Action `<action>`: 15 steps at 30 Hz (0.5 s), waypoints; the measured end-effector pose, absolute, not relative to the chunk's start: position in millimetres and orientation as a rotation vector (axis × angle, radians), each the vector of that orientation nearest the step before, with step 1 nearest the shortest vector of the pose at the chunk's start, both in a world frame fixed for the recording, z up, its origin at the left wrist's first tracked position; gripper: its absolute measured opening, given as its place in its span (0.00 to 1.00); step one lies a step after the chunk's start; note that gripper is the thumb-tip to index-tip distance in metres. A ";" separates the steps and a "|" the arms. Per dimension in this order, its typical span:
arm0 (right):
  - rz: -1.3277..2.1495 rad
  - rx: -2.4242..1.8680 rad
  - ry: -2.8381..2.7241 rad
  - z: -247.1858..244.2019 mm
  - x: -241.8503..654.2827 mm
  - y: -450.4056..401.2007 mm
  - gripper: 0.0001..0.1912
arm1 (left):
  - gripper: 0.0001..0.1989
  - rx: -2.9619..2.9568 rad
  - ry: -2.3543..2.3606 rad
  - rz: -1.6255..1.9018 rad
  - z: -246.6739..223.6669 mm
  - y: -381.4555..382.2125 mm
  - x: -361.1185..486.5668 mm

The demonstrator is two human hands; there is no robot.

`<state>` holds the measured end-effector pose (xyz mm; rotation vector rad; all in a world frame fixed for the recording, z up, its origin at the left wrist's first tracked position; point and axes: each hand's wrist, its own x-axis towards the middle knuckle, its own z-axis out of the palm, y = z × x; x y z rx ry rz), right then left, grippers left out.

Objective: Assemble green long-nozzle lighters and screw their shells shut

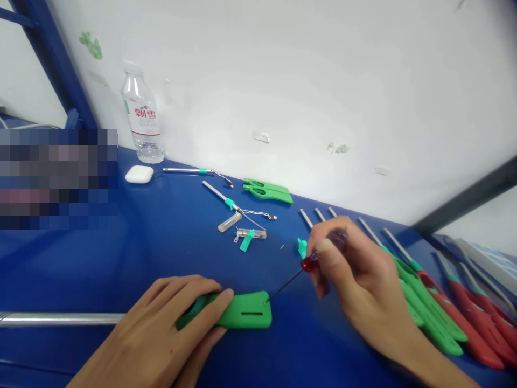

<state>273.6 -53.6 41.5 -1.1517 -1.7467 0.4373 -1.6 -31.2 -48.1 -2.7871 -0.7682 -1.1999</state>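
Note:
A green lighter with a long metal tube lies flat on the blue table, its handle end pointing right. My left hand is wrapped over the handle and holds it down; the tube comes out to the left of the hand. In my right hand is a screwdriver with a dark red see-through handle, gripped between thumb and fingers. Its thin shaft slants down to the left, and the tip is at a small hole near the handle's right end.
Behind lie metal tubes with wires, clear fuel tanks, green handle shells, a white case and a water bottle. Green lighters and red lighters lie at the right. A white wall stands behind.

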 end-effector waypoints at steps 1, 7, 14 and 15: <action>0.444 -1.157 -1.757 41.0 273.1 -53.7 0.11 | 0.18 -2.789 -0.763 -1.205 -48.1 -31.0 -1.8; 0.441 -1.188 -1.814 41.4 271.3 -54.1 0.11 | 0.18 -2.798 -0.760 -1.200 -47.7 -30.1 -1.6; 0.411 -1.157 -1.787 41.0 272.0 -54.6 0.11 | 0.17 -2.784 -0.768 -1.204 -48.2 -31.6 -1.9; 0.403 -1.161 -1.798 41.0 272.2 -54.3 0.11 | 0.17 -2.778 -0.770 -1.205 -48.0 -31.8 -1.8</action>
